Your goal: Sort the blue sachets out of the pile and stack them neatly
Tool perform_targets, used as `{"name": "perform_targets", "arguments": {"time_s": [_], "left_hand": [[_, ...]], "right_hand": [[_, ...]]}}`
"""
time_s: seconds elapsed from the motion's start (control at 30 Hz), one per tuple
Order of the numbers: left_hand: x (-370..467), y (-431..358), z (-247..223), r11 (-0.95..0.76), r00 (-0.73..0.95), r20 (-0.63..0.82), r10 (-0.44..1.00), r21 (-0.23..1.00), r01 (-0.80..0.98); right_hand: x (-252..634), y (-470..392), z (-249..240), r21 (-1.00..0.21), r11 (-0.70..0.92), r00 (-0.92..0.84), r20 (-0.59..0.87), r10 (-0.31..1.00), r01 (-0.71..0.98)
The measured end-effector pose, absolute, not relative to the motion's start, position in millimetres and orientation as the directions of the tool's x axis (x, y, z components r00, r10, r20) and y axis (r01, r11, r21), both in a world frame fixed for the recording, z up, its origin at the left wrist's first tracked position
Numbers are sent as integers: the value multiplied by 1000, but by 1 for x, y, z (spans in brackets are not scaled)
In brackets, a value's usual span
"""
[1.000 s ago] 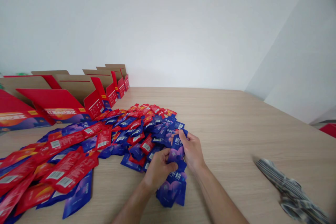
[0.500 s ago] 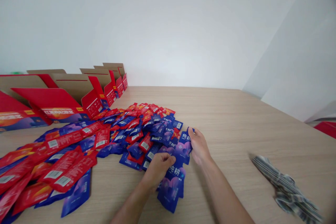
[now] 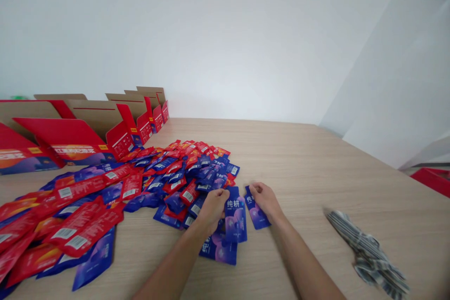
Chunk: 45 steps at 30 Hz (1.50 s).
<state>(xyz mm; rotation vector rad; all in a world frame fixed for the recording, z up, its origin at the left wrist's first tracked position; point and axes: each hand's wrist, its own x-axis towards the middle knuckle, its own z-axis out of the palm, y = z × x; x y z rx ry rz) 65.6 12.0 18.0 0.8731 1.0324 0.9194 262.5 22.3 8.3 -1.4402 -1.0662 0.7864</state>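
Observation:
My left hand is closed on the upper edge of a few overlapping blue sachets, printed with white characters and purple fruit. Below them shows another blue sachet, turned sideways; I cannot tell if it is held or lies on the table. To the right, my right hand pinches a single blue sachet by its top corner. A small gap separates the two hands. Beyond and left of them spreads a heap of mixed red and blue sachets, many with barcodes facing up.
Several red, open-topped cardboard boxes stand in a row at the left, against the wall. More red sachets lie front left. A striped cloth bundle lies on the wooden table at the right. Something red shows beyond the table's right edge.
My right hand has moved slightly down, and its sachet is now apart from those at my left hand. My left hand has risen slightly, and its sachets now hang more upright.

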Motion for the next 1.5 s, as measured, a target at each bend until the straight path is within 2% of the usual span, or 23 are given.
{"name": "perform_targets", "arguments": {"time_s": [0.1, 0.17, 0.23, 0.3, 0.4, 0.5, 0.6, 0.7, 0.83, 1.0, 1.13, 1.27, 1.43, 1.5], "left_hand": [[74, 17, 13, 331, 201, -289, 936, 917, -222], [77, 17, 13, 300, 177, -260, 949, 917, -263], [76, 13, 16, 267, 163, -225, 961, 906, -327], [73, 7, 21, 241, 162, -191, 968, 887, -394], [64, -4, 25, 182, 153, -132, 979, 906, -382], [58, -15, 19, 132, 247, -79, 966, 970, -206], [57, -20, 11, 184, 360, -140, 922, 979, -92], [57, -20, 8, 217, 311, -175, 934, 970, -105], [55, -20, 15, 249, 326, -193, 925, 959, -138], [50, -22, 22, 267, 336, -199, 921, 948, -171], [51, -19, 14, 186, 243, -140, 960, 966, -179], [61, -18, -2, 101, 226, -83, 971, 993, -68], [76, -17, -7, 173, 251, -185, 950, 982, 69], [80, -17, -2, 89, 218, -135, 966, 974, 210]], "right_hand": [[261, 13, 17, -967, 86, 386, 175, 906, 238], [253, 2, 22, -961, 118, 288, 191, 938, 250], [241, -9, 23, -982, 59, 69, 72, 995, 180], [228, -16, 22, -992, 21, 9, 22, 1000, 126], [215, -21, 21, -1000, 20, 103, 20, 995, -3], [208, -20, 23, -997, 74, 202, 69, 977, -20], [202, -20, 24, -972, 134, 252, 182, 950, 194], [196, -22, 22, -875, 168, 239, 302, 923, 454], [190, -24, 18, -785, 163, 221, 357, 907, 598], [188, -27, 13, -796, 147, 235, 341, 910, 587], [193, -26, 9, -867, 117, 166, 223, 961, 484], [197, -24, 7, -915, 126, 164, 202, 965, 383], [229, -21, 7, -921, 61, 212, 152, 965, 384], [257, -19, 7, -909, 19, 245, 132, 961, 416]]}}
